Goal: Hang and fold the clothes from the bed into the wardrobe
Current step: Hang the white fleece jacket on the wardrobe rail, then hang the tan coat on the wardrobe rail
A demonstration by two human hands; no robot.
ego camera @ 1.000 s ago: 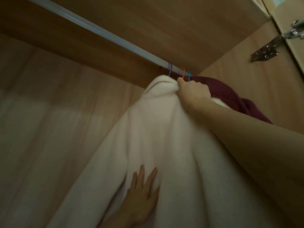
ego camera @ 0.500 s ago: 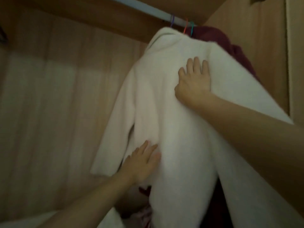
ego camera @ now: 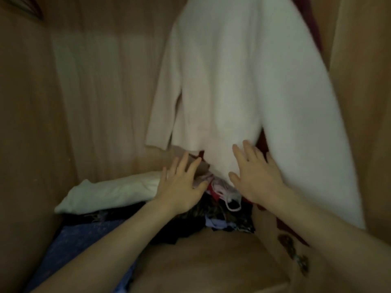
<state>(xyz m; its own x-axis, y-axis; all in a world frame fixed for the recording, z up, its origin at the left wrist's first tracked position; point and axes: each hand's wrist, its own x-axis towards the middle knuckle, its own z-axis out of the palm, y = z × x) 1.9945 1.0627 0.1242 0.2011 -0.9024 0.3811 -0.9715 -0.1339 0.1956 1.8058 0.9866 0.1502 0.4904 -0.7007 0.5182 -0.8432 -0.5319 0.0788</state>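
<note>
White fleece garment (ego camera: 243,81) already hung in the wooden wardrobe (ego camera: 105,81); left hand (ego camera: 182,185) and right hand (ego camera: 254,178), fingers spread, empty, at its hem. Jumbled clothes (ego camera: 222,208) below remain unfolded.

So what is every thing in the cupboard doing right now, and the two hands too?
white sweater: hanging, sleeve dangling at the left
dark red garment: hanging behind the sweater, mostly hidden
left hand: open, fingers spread, near the sweater's hem
right hand: open, fingers flat against the sweater's bottom edge
white folded cloth: lying on the pile
mixed clothes pile: jumbled on the wardrobe floor
blue fabric: lying at the front left
</note>
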